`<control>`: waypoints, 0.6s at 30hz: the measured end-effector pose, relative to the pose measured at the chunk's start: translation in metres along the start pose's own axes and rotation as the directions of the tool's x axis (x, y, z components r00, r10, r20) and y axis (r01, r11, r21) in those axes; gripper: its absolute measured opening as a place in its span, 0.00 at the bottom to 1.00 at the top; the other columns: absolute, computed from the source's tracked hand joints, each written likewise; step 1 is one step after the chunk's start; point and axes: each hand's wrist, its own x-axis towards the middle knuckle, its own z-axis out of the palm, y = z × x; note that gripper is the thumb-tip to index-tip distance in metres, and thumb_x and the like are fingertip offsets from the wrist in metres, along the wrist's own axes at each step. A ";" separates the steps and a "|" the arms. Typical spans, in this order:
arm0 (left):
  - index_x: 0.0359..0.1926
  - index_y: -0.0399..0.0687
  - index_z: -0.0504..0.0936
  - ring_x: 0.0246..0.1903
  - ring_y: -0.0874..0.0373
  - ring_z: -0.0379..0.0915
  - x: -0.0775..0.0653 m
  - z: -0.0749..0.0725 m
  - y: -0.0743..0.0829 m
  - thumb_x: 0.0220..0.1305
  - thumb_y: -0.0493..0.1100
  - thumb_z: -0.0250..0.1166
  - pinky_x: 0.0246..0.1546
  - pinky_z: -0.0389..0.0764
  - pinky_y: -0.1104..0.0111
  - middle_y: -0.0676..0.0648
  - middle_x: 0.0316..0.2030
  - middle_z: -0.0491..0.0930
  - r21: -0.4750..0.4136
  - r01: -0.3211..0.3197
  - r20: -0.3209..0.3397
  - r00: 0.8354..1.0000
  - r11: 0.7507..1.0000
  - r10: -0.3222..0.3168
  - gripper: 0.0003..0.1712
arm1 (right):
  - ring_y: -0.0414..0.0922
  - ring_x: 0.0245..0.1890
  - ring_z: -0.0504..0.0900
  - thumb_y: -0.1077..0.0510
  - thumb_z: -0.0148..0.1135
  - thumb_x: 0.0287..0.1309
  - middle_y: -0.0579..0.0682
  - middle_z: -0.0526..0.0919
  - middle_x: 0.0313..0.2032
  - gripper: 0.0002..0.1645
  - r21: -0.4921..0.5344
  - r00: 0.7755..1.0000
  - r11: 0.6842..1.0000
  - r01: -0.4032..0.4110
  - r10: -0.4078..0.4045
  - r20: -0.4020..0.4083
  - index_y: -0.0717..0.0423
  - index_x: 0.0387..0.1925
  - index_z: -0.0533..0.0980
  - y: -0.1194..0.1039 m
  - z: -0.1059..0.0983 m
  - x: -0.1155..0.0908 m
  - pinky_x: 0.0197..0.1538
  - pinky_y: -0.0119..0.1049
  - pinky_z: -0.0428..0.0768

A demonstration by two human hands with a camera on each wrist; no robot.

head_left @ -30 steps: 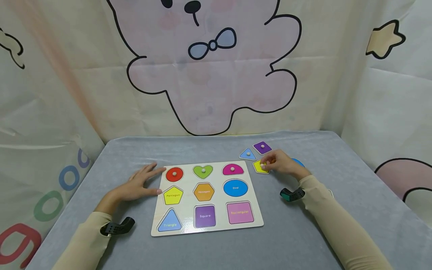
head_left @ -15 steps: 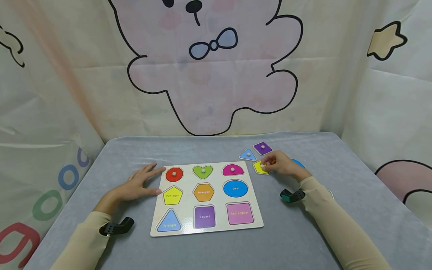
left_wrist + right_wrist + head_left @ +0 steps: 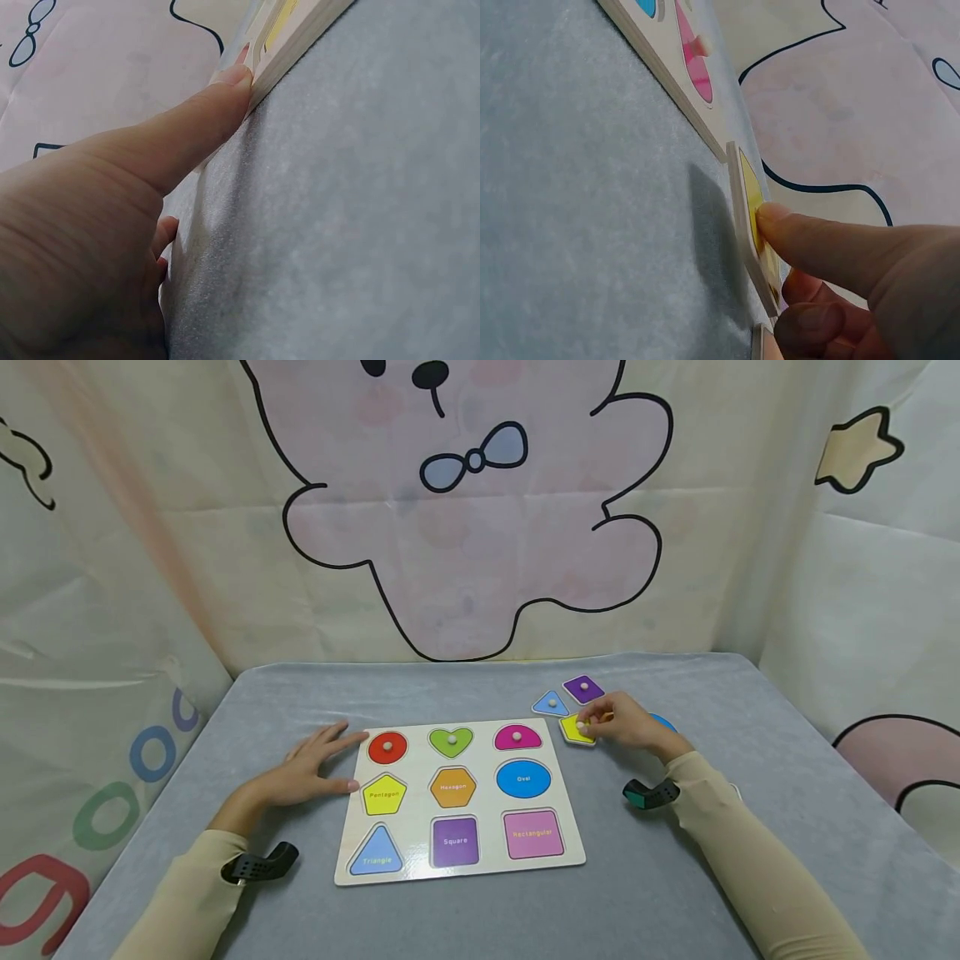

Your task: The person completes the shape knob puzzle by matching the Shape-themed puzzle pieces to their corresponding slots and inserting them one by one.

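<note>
My right hand [image 3: 624, 722] pinches the knob of a yellow pentagon puzzle piece [image 3: 572, 732] just off the back right corner of a white shape puzzle board [image 3: 482, 753]. In the right wrist view the pentagon piece [image 3: 748, 196] stands clear of the cloth, with a shadow under it, and the thumb presses on its face side. My left hand [image 3: 306, 770] lies with fingers spread along the board's left side. Its thumb touches the board's edge [image 3: 281, 75] in the left wrist view. Red circle [image 3: 387, 747], green heart [image 3: 451, 742] and pink half-circle [image 3: 517, 737] pieces sit in the board's back row.
Behind the held piece lie a blue triangle piece [image 3: 550, 702] and a purple piece [image 3: 583, 688]. A blue piece [image 3: 663, 722] is partly hidden by the right hand. Grey cloth [image 3: 450, 927] covers the table, and a printed curtain [image 3: 465, 543] hangs at its far edge.
The yellow pentagon piece, pinched in my right hand, has shifted slightly to the left and up. My left hand and the board stay in place.
</note>
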 end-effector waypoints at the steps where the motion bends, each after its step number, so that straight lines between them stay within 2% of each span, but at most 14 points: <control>1: 0.76 0.57 0.63 0.77 0.27 0.35 0.000 0.000 0.000 0.57 0.62 0.71 0.68 0.38 0.24 0.33 0.79 0.47 0.000 0.000 0.000 1.000 1.000 0.000 0.49 | 0.46 0.37 0.71 0.60 0.68 0.63 0.47 0.72 0.26 0.11 0.000 1.000 1.000 0.000 0.000 -0.002 0.65 0.42 0.82 -0.001 0.000 0.000 0.35 0.32 0.68; 11: 0.76 0.58 0.63 0.76 0.27 0.36 0.001 0.000 -0.001 0.57 0.62 0.71 0.68 0.38 0.24 0.33 0.79 0.47 0.000 -0.004 -0.001 1.000 1.000 0.004 0.49 | 0.49 0.43 0.71 0.58 0.69 0.63 0.53 0.78 0.35 0.13 -0.002 1.000 1.000 -0.013 0.013 -0.018 0.63 0.44 0.83 -0.009 0.000 -0.002 0.39 0.33 0.72; 18: 0.76 0.57 0.63 0.76 0.27 0.36 0.001 0.000 0.000 0.57 0.61 0.71 0.68 0.38 0.24 0.33 0.79 0.47 -0.001 -0.012 0.000 1.000 1.000 0.012 0.49 | 0.48 0.39 0.71 0.57 0.71 0.61 0.52 0.78 0.33 0.13 0.006 1.000 1.000 0.027 -0.027 -0.016 0.63 0.43 0.83 -0.024 0.000 -0.005 0.34 0.29 0.71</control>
